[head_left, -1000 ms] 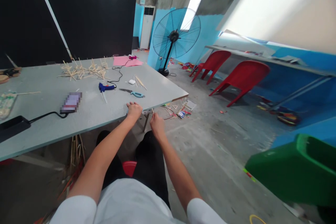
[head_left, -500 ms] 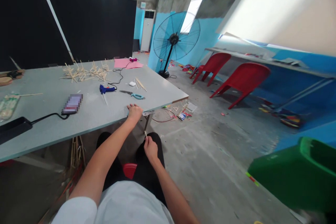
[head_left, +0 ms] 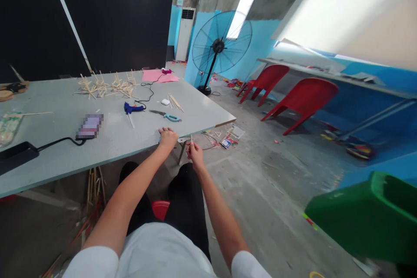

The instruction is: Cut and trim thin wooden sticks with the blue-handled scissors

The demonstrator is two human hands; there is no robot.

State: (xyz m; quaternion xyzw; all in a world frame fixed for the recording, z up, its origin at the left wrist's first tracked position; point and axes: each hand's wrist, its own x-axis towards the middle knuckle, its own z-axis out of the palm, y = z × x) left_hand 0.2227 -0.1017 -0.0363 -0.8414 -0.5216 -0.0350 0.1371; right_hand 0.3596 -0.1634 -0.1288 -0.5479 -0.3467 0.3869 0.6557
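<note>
My left hand (head_left: pixel 168 139) lies on the front edge of the grey table (head_left: pixel 146 132), fingers stretched over the top, and I see nothing held in it. Just right of it and off the edge, my right hand (head_left: pixel 194 153) pinches a short thin wooden stick (head_left: pixel 192 138), whose tip points up. Beyond my left hand lie scissors (head_left: pixel 171 117) with light blue handles. A blue glue gun (head_left: pixel 133 107) is farther left, its cord running back. Several loose wooden sticks (head_left: pixel 176 102) lie beside a small white case (head_left: pixel 165 102).
Stick structures (head_left: pixel 104 87) stand at the table's back, near pink paper (head_left: pixel 159 75). A phone (head_left: pixel 90 126) and a black holder (head_left: pixel 19 156) are on the left. A standing fan (head_left: pixel 217 45), red chairs (head_left: pixel 309 100) and a green bin (head_left: pixel 361 213) stand around. Scraps litter the floor.
My right hand has risen from above my knee to near the table edge, still pinching the stick. My left hand stays on the table edge.
</note>
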